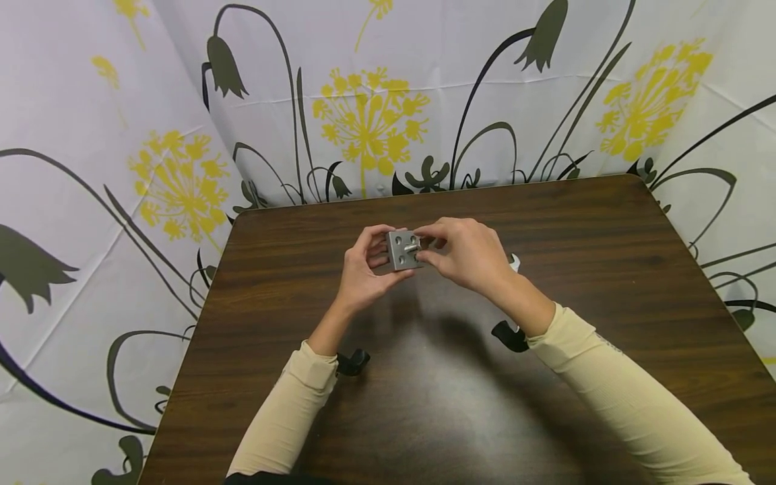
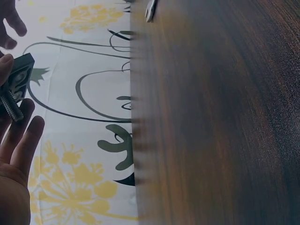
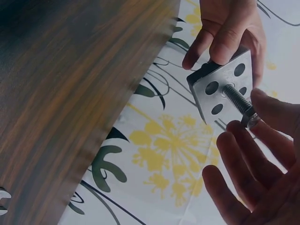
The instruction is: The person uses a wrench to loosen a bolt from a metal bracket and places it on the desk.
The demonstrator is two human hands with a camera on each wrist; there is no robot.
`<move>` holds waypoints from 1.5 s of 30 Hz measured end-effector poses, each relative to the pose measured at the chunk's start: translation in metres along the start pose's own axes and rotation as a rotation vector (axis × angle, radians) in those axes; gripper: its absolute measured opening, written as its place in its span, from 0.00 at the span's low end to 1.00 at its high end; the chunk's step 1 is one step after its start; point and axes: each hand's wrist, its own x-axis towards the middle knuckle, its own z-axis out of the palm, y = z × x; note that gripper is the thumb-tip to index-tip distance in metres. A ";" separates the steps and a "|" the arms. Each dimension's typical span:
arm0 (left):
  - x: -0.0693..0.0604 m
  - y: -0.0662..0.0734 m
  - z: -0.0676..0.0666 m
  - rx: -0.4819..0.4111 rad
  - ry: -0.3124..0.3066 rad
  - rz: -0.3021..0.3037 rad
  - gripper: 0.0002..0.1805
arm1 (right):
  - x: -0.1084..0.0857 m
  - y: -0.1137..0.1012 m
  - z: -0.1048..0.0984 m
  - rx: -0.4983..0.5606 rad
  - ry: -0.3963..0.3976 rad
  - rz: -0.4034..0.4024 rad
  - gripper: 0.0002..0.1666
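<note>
In the head view, my left hand (image 1: pixel 366 269) holds a square grey metal block (image 1: pixel 397 250) by its edges above the table. Holes are set near the corners of its face. A threaded bolt (image 3: pixel 238 99) sticks out of the middle, seen best in the right wrist view. My right hand (image 1: pixel 467 252) is at the bolt's free end, where thumb and fingers pinch what looks like a small nut (image 3: pixel 249 117). Fingertips partly cover this nut. From the left wrist view, the left fingers lie behind the block (image 2: pixel 23 75) and the thumb presses its edge.
A metal wrench (image 1: pixel 514 263) lies on the brown wood table (image 1: pixel 291 269), mostly hidden behind the right forearm; its open end (image 3: pixel 3 194) shows in the right wrist view. A flower-patterned curtain (image 1: pixel 455 40) hangs behind the table. Black camera mounts (image 1: pixel 510 335) sit on both wrists.
</note>
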 end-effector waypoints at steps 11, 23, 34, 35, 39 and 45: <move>0.002 0.001 0.000 -0.002 -0.008 0.002 0.38 | 0.001 -0.001 -0.001 0.001 0.018 -0.011 0.14; 0.001 0.004 -0.002 0.021 -0.009 0.006 0.38 | 0.002 -0.004 -0.001 -0.018 0.029 0.051 0.14; 0.001 0.003 -0.002 0.017 -0.007 0.003 0.38 | 0.001 -0.004 -0.002 -0.019 0.028 0.041 0.18; 0.001 0.004 -0.002 0.022 -0.004 0.006 0.38 | 0.001 -0.004 -0.002 -0.020 0.032 0.057 0.18; 0.001 0.004 -0.002 0.021 0.000 0.003 0.38 | 0.002 -0.004 -0.001 -0.012 0.013 0.055 0.14; 0.001 0.002 -0.002 0.000 -0.009 0.000 0.38 | 0.000 -0.004 -0.002 -0.016 0.002 0.000 0.16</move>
